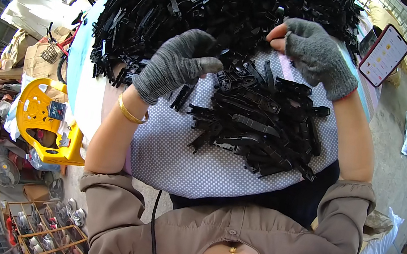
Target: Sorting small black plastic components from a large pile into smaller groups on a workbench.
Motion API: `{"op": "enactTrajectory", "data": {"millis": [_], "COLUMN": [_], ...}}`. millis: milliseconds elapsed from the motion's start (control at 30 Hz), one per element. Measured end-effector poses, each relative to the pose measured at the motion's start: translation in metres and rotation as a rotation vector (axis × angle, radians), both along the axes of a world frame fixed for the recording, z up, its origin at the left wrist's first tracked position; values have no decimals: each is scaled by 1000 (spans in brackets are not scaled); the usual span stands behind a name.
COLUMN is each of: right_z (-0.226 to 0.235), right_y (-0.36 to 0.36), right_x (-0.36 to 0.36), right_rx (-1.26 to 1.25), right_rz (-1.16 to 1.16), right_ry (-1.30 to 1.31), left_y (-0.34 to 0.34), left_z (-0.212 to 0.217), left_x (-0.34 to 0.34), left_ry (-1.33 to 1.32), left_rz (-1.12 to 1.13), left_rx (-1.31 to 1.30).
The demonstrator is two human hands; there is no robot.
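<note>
Black plastic clips, heaped on the dotted tabletop between and beneath both gloved hands, look light, stiff and snag-prone, best pinched mid-bar; the left hand curls closed over some, the right hand likewise pinches into the pile.

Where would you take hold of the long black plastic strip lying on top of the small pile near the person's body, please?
Grip the black plastic strip at its middle, across its narrow width, coming straight down from above. It lies flat and uppermost on the small pile, so its long edges look free, while its ends run in among neighbouring pieces. The right hand seems closer than the left hand.
</note>
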State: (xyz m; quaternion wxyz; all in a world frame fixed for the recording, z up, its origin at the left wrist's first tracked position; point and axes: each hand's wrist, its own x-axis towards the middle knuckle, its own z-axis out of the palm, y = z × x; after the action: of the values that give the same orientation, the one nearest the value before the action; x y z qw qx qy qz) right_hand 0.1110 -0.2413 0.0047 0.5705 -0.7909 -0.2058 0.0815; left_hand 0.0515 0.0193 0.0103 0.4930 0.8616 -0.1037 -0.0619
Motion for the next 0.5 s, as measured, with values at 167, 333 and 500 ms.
{"op": "enactTrajectory", "data": {"millis": [167,333,500], "right_z": [2,10,8], "right_y": [11,16,17], "right_x": [-22,-31,-34], "right_rx": [206,171,211], "right_rz": [116,91,121], "right_ry": [217,202,207], "left_y": [-25,-29,-27], "left_z": [1,1,2], "left_x": [-11,-15,-15], "left_ry": [119,149,95], "left_rz": [-167,-153,-151], "left_rx": [-275,-234,-161]}}
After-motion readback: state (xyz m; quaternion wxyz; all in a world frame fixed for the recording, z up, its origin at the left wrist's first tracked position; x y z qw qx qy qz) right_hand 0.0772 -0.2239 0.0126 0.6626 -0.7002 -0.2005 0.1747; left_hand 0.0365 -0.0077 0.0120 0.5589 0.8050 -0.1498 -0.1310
